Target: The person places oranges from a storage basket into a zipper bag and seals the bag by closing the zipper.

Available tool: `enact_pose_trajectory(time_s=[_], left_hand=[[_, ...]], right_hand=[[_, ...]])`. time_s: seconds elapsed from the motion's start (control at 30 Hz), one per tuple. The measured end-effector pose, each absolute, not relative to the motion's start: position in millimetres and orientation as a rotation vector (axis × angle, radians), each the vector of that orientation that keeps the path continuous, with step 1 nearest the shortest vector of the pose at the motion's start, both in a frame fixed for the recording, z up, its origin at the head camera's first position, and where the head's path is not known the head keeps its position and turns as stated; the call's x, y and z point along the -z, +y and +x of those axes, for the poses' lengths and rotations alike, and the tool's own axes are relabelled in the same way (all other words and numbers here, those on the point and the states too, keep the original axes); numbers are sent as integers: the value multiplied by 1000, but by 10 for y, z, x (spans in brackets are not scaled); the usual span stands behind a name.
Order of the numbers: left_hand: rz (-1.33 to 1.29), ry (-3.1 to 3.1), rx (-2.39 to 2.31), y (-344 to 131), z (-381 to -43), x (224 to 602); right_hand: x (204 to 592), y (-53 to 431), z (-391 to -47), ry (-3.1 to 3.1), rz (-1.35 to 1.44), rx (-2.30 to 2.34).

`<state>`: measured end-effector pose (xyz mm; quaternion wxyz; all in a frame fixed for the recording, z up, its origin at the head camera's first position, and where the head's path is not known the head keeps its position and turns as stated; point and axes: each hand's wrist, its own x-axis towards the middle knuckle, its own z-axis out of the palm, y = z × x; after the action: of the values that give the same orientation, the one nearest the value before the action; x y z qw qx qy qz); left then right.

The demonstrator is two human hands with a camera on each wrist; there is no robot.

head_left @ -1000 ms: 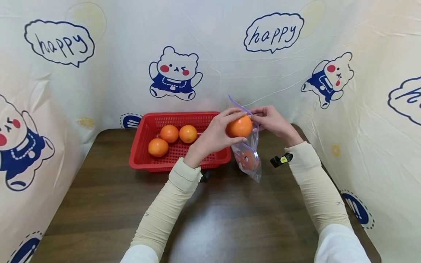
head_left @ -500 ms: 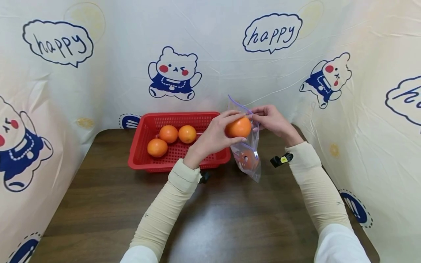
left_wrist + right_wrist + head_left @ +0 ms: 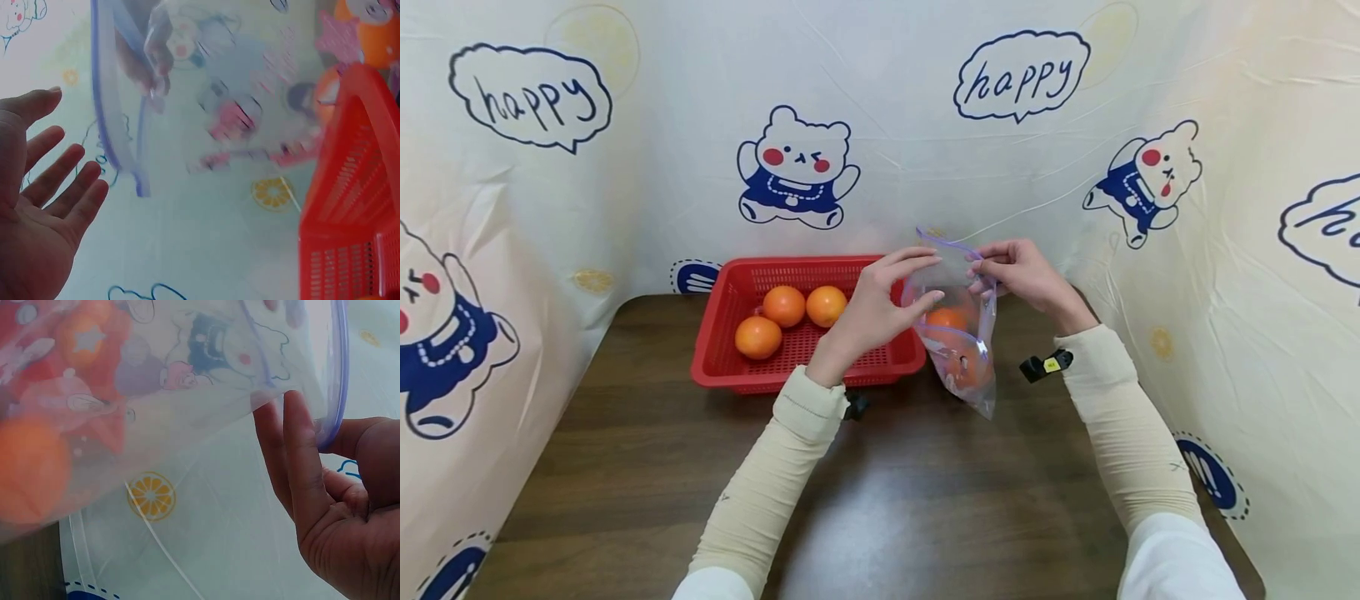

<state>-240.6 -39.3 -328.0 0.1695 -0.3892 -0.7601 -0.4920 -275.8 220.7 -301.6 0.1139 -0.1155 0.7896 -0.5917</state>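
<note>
A clear zip bag (image 3: 951, 271) with a purple zip edge stands tilted beside the red basket. Two oranges are inside it: one orange (image 3: 946, 318) lies above a lower orange (image 3: 970, 371). My right hand (image 3: 1026, 275) pinches the bag's right rim between thumb and fingers; the right wrist view shows that grip on the purple edge. My left hand (image 3: 876, 304) is at the bag's left side near the mouth, holding nothing. Its fingers are spread and relaxed in the left wrist view, where the bag's purple edge (image 3: 103, 94) hangs in front of them.
The red plastic basket (image 3: 709, 367) stands left of the bag, partly behind my left forearm. Three oranges (image 3: 758, 337) sit in its left and middle part. Dark wooden table (image 3: 880, 517) extends in front. A printed curtain (image 3: 895, 125) encloses the back and sides.
My left hand has let go of its orange, which dropped into the bag onto the other one, and has drawn back left. The bag's mouth looks wider. My right hand keeps its pinch.
</note>
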Motion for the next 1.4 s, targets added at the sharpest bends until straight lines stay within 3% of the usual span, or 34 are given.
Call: enact_pose_trajectory(time_s=[0.63, 1.4], left_hand=[[-741, -2393, 1377, -1020, -2531, 3676], [-549, -2636, 1216, -1594, -2549, 4103]], right_hand=[[3039, 2166, -2780, 2330, -318, 1715], [3063, 2139, -2780, 2293, -299, 1729]])
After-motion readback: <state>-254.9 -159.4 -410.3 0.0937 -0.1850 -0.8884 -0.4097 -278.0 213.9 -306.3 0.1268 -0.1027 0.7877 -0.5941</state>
